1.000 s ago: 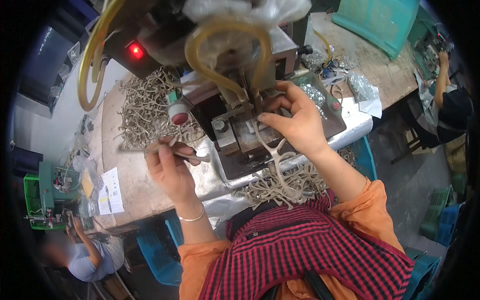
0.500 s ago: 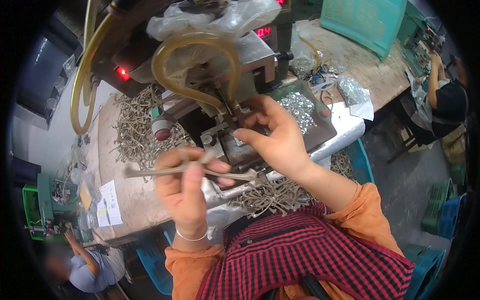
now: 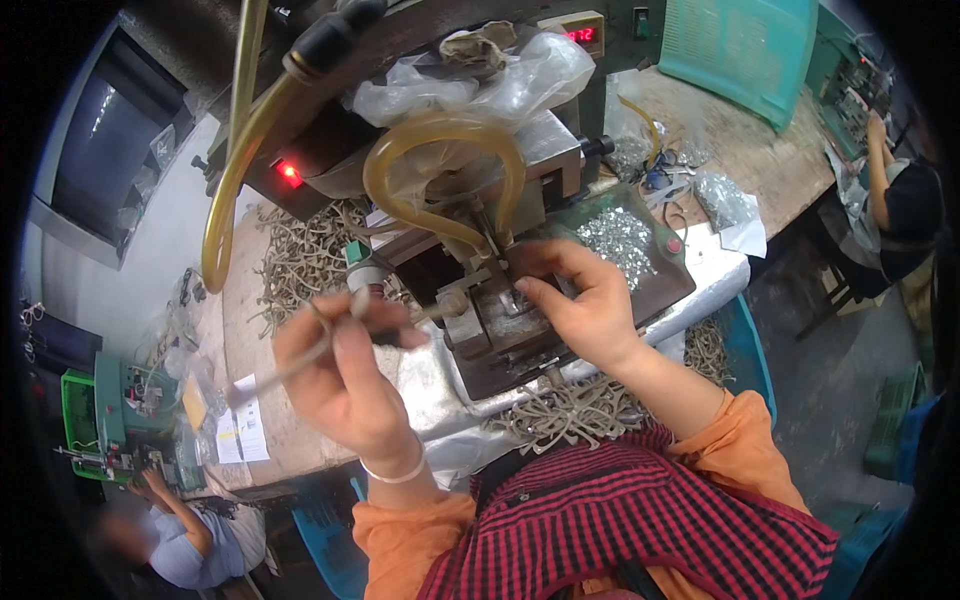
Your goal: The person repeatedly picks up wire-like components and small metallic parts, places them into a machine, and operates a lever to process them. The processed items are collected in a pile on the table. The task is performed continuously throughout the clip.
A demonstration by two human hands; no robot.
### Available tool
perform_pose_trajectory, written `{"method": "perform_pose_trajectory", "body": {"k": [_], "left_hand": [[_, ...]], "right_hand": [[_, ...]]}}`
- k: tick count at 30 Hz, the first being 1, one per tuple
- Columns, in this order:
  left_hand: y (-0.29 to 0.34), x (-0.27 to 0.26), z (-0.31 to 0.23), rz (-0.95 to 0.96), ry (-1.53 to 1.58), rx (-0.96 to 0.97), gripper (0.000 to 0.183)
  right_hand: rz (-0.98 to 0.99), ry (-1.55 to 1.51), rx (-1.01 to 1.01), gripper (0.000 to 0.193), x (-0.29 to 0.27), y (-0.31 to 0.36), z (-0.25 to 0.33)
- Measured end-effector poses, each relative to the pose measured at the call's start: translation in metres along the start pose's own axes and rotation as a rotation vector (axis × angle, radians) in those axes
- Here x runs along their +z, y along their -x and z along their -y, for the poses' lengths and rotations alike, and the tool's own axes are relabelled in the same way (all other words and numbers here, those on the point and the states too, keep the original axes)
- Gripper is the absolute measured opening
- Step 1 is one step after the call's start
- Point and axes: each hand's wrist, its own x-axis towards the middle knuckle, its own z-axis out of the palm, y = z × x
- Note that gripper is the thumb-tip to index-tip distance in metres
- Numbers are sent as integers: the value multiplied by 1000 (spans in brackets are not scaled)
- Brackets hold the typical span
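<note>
My left hand (image 3: 350, 385) is raised in front of the machine's left side, its fingers closed on a branched grey-beige piece (image 3: 290, 372) with slim curved arms. The piece is blurred, and one arm sticks out to the left. At the fixture (image 3: 510, 300) under the machine head, my right hand (image 3: 595, 310) has its thumb and fingers bent together. Whatever lies between those fingertips is hidden. A loop of yellow hose (image 3: 375, 180) hangs just above the fixture. Small shiny metal bits (image 3: 615, 245) cover the plate beside my right hand.
Similar branched pieces lie piled behind the machine's left side (image 3: 300, 260) and near my apron (image 3: 570, 410). A red button (image 3: 673, 245) sits at the plate's right corner. A teal basket (image 3: 740, 60) stands at the back right. Co-workers sit at far left (image 3: 195, 540) and right (image 3: 900, 200).
My left hand has drawn left from the fixture, and the branched piece has turned from nearly level to slanting down leftward. My right hand stays at the fixture. The whole view has shifted.
</note>
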Motion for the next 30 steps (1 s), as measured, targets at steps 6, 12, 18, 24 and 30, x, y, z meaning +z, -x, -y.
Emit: {"method": "perform_pose_trajectory", "body": {"k": [6,12,18,24,30], "left_hand": [[8,-1,6,5,-122,93,18],[-5,5,12,-61,-106,107,20],[35,-10,-21,553,542,-676,30],[53,29,7,447,909,-1487,40],[60,43,4,295,855,-1513,41]], "right_hand": [[90,-136,60,54,1,1,4],[68,-147,111,57,0,0,10],[55,435,-92,40,-36,8,12],[-90,1149,-194,17,-103,10,-84],[-132,1008,-68,14,-108,-3,-83]]}}
